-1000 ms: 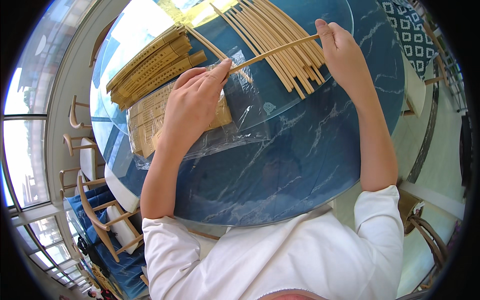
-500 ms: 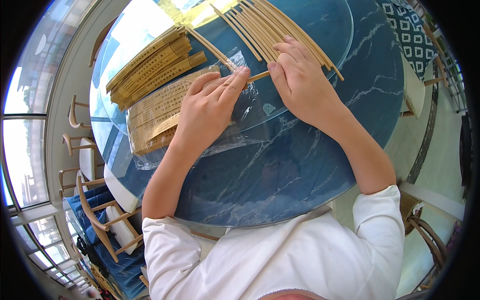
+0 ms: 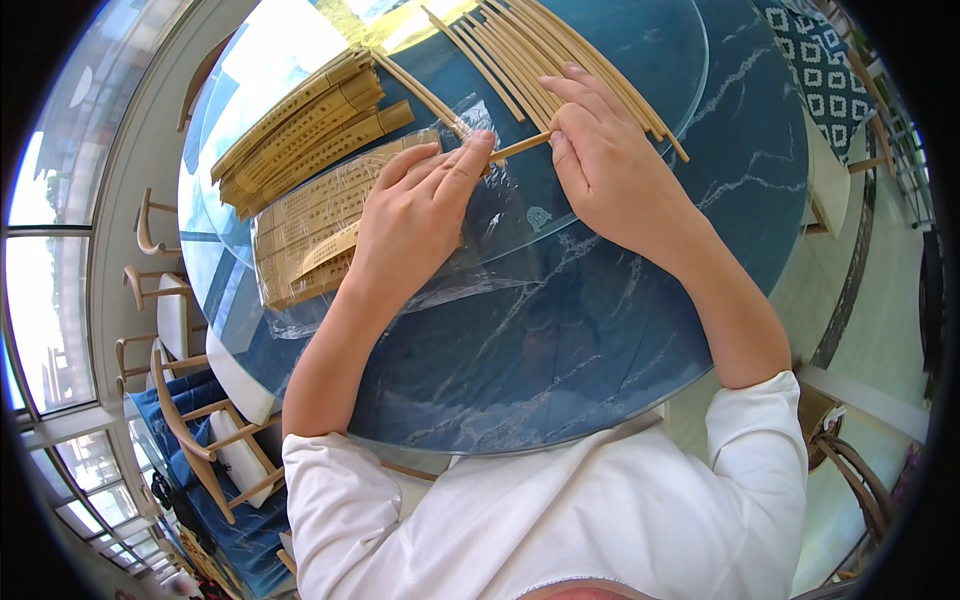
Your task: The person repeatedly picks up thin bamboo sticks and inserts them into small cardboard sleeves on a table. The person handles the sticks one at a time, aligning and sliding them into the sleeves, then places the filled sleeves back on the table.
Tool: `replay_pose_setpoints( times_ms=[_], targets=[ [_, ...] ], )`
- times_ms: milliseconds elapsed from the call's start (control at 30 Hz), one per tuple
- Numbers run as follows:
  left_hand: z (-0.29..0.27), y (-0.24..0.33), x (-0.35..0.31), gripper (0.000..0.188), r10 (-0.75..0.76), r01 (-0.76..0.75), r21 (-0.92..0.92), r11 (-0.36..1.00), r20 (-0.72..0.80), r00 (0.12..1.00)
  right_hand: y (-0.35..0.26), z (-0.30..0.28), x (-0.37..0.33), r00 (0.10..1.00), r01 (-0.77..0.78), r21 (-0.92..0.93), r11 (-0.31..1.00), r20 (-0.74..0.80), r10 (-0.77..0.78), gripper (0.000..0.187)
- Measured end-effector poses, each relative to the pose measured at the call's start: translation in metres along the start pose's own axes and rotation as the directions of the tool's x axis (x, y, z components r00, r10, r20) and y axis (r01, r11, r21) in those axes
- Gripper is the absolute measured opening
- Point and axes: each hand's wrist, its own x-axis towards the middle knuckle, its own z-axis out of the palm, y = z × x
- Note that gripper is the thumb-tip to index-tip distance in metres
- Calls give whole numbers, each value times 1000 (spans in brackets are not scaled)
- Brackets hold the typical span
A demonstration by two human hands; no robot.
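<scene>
A light wooden chopstick point(image 3: 522, 148) spans the gap between my hands. My left hand point(image 3: 415, 215) has thumb and fingers closed around its left end, above a plastic-wrapped pack of printed tan paper sleeves point(image 3: 300, 235). Between thumb and forefinger, my right hand point(image 3: 612, 170) pinches the stick's other end. Just beyond that hand lies a loose row of chopsticks point(image 3: 530, 60). Behind my left hand, more chopsticks point(image 3: 420, 92) point away from me. A fanned stack of printed paper sleeves point(image 3: 300, 125) rests at the far left. My left fingers hide the chopstick's left tip.
Everything sits on a round blue marbled table point(image 3: 520, 370) with a raised glass disc point(image 3: 690, 90). Loose clear plastic film point(image 3: 480, 285) spreads below the pack. Wooden chairs point(image 3: 215, 440) stand at the left, and a patterned cloth point(image 3: 820, 80) hangs at the far right.
My right hand has shifted slightly right, and its thumb now pinches the chopstick's end. A little more of the stick shows between my hands. My left hand has barely moved.
</scene>
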Motion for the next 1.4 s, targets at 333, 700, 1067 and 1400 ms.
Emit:
replay_pose_setpoints(
  times_ms=[333,700,1067,1400],
  targets=[
    [-3,15,0,53,3,-3,-36,999,2,1000,-31,20,-7,999,52,210,976,-26,-47,22],
    [-2,-2,5,45,-54,54,-8,999,-24,998,4,13,0,999,33,-134,990,29,-29,16],
    [5,-7,3,36,-108,107,-46,993,-34,994,-6,41,6,996,84,-238,968,10,-84,21],
    [-18,-17,5,38,-264,381,-487,786,292,919,79,-52,18,872,-336,413,846,-202,445,22]
  ],
)
